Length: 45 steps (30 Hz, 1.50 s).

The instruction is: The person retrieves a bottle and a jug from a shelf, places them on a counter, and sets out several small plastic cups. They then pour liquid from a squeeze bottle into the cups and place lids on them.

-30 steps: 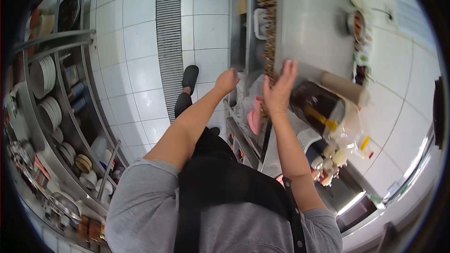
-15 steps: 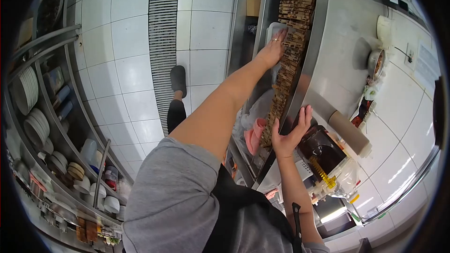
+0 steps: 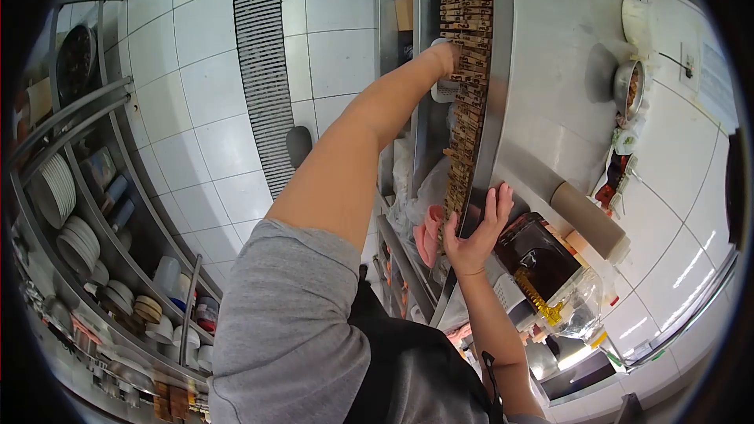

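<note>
Head view: a person in a grey short-sleeved top (image 3: 287,330) and black apron (image 3: 404,345) is standing beside a steel worktop (image 3: 542,117), both arms showing.
Left hand (image 3: 445,56): is lying over the upper part of a white container (image 3: 445,92); its fingers are disappearing behind a row of brown clips (image 3: 471,102), so how far it is opening, and whether it is gripping anything, cannot be told.
White container: is sitting below the worktop's near edge, just beside the row of brown clips, partly covered.
Right hand (image 3: 476,239): is resting at the worktop's edge, fingers spreading and thumb standing apart, gripping nothing that shows.
Pink cloth (image 3: 428,237): is hanging just beside the right thumb.
Dark container (image 3: 554,255): is standing near the right hand, with a yellow ridged piece (image 3: 538,298) lying at its near side.
Brown roll (image 3: 585,218): is lying just beyond the dark container.
Metal bowl (image 3: 628,88): is standing farther along the worktop, holding brownish contents.
Floor (image 3: 212,39): a drain grate (image 3: 259,70) is running between white tiles, a dark shoe (image 3: 298,146) resting at its edge.
</note>
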Each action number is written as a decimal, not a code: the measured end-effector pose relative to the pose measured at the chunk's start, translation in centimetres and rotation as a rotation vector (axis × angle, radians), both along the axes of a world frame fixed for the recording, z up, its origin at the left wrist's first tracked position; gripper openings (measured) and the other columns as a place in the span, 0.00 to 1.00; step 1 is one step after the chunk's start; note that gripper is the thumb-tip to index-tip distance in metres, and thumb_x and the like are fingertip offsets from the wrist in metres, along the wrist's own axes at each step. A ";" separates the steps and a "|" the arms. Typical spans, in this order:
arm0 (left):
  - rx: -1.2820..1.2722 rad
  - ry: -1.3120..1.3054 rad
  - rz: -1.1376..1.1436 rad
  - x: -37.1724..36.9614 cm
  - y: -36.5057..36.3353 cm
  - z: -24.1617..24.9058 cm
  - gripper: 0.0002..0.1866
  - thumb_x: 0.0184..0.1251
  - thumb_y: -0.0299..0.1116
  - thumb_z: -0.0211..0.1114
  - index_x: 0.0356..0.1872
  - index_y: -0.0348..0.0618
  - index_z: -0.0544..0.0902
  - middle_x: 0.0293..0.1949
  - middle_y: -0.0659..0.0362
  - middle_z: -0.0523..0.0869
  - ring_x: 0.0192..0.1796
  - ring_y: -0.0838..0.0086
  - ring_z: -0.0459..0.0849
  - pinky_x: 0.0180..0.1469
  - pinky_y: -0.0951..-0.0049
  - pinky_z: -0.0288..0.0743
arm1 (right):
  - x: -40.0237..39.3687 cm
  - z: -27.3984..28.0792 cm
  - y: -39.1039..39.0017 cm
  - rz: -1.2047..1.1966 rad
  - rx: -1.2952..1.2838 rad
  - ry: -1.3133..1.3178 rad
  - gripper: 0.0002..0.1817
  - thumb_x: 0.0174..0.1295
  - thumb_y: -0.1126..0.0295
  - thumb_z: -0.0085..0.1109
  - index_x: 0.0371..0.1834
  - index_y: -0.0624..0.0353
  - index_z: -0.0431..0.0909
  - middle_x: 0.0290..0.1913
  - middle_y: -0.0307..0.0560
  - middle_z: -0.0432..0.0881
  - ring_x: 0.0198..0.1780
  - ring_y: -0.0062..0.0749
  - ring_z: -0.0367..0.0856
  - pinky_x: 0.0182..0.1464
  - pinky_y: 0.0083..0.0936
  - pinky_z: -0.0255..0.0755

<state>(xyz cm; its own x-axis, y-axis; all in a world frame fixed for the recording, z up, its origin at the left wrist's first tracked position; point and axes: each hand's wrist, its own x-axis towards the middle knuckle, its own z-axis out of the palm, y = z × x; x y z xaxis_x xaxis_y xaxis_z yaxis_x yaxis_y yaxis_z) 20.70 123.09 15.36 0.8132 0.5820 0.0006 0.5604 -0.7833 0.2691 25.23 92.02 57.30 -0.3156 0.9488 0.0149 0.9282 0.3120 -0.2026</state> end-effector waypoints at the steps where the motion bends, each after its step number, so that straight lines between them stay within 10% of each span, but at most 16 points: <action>1: -0.080 0.142 -0.028 -1.4 -0.1 3.5 0.16 0.74 0.42 0.67 0.58 0.56 0.91 0.64 0.65 0.88 0.68 0.66 0.83 0.66 0.61 0.79 | 0.0 0.0 0.1 -0.006 0.007 0.000 0.45 0.58 0.72 0.70 0.81 0.65 0.61 0.82 0.68 0.60 0.84 0.70 0.55 0.82 0.66 0.48; 3: -0.155 0.279 -0.061 -2.3 -0.3 5.3 0.16 0.76 0.40 0.65 0.60 0.58 0.90 0.66 0.66 0.87 0.70 0.67 0.81 0.67 0.62 0.79 | 0.1 0.1 0.1 0.001 -0.013 0.007 0.46 0.58 0.72 0.70 0.81 0.64 0.61 0.82 0.68 0.60 0.84 0.69 0.55 0.82 0.66 0.47; 10: -0.264 -0.493 0.213 -3.8 -2.2 2.1 0.24 0.71 0.42 0.65 0.66 0.54 0.83 0.71 0.61 0.82 0.74 0.62 0.76 0.78 0.63 0.67 | 0.4 0.0 0.2 -0.004 -0.002 0.017 0.46 0.56 0.73 0.70 0.81 0.64 0.62 0.82 0.68 0.60 0.84 0.69 0.56 0.82 0.66 0.47; 14: 0.225 -0.680 0.162 -6.5 -5.3 7.5 0.23 0.73 0.40 0.65 0.68 0.52 0.82 0.70 0.60 0.83 0.73 0.61 0.77 0.78 0.62 0.68 | 0.2 0.2 0.1 0.003 -0.017 0.013 0.47 0.56 0.73 0.71 0.82 0.64 0.61 0.82 0.69 0.59 0.83 0.69 0.55 0.82 0.66 0.47; 19: -0.762 -1.278 0.365 -4.6 -5.8 12.3 0.23 0.74 0.37 0.64 0.68 0.46 0.81 0.69 0.54 0.83 0.71 0.59 0.79 0.75 0.60 0.72 | 0.0 0.1 0.1 0.003 -0.013 -0.006 0.49 0.54 0.74 0.71 0.82 0.63 0.59 0.82 0.68 0.58 0.84 0.69 0.54 0.82 0.66 0.47; 22: -0.527 -0.892 0.327 -8.7 -6.4 20.5 0.23 0.74 0.37 0.64 0.68 0.46 0.81 0.68 0.54 0.84 0.71 0.59 0.80 0.76 0.60 0.72 | -0.1 0.0 0.1 0.003 -0.014 -0.012 0.50 0.53 0.74 0.71 0.83 0.63 0.58 0.82 0.68 0.58 0.84 0.68 0.54 0.82 0.66 0.47; 26: -0.234 -0.933 0.338 -7.2 -6.2 17.7 0.21 0.73 0.36 0.64 0.66 0.46 0.83 0.65 0.55 0.86 0.70 0.60 0.81 0.75 0.61 0.73 | -0.1 0.1 0.1 0.000 -0.009 0.004 0.50 0.53 0.74 0.70 0.83 0.61 0.58 0.82 0.67 0.59 0.84 0.67 0.54 0.82 0.66 0.47; 32: -0.350 -0.636 0.315 -7.4 -6.6 18.9 0.19 0.69 0.34 0.65 0.60 0.46 0.86 0.62 0.55 0.88 0.67 0.61 0.83 0.71 0.62 0.75 | -0.1 0.2 0.1 0.001 -0.010 -0.001 0.50 0.53 0.74 0.70 0.83 0.62 0.58 0.82 0.67 0.58 0.84 0.67 0.54 0.82 0.66 0.46; 35: -0.824 -1.115 0.325 -6.9 -6.7 16.5 0.20 0.69 0.34 0.65 0.61 0.46 0.86 0.62 0.56 0.88 0.67 0.61 0.83 0.71 0.63 0.76 | 0.0 0.2 0.1 0.007 -0.005 -0.003 0.50 0.53 0.74 0.70 0.83 0.62 0.58 0.83 0.67 0.58 0.84 0.67 0.54 0.83 0.65 0.46; 40: -0.149 -0.537 0.261 -5.1 -5.1 9.8 0.21 0.68 0.37 0.66 0.61 0.49 0.86 0.63 0.58 0.88 0.69 0.59 0.81 0.71 0.59 0.76 | 0.1 0.3 0.1 0.006 -0.006 -0.008 0.49 0.54 0.72 0.71 0.82 0.64 0.59 0.83 0.67 0.59 0.84 0.67 0.54 0.83 0.64 0.46; 45: 0.027 -0.499 0.286 -5.8 -5.3 9.8 0.21 0.66 0.38 0.66 0.61 0.53 0.87 0.64 0.59 0.87 0.68 0.60 0.81 0.71 0.54 0.74 | 0.1 0.3 0.0 0.007 -0.001 0.004 0.50 0.51 0.75 0.70 0.82 0.63 0.59 0.82 0.67 0.59 0.84 0.67 0.55 0.83 0.65 0.46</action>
<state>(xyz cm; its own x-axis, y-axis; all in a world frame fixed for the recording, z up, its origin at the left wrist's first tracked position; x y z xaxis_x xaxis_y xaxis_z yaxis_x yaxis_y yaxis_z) 14.92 117.84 25.18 0.5210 0.7732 0.3616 0.5614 -0.6295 0.5371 25.30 92.01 57.56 -0.3220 0.9466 0.0154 0.9252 0.3181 -0.2070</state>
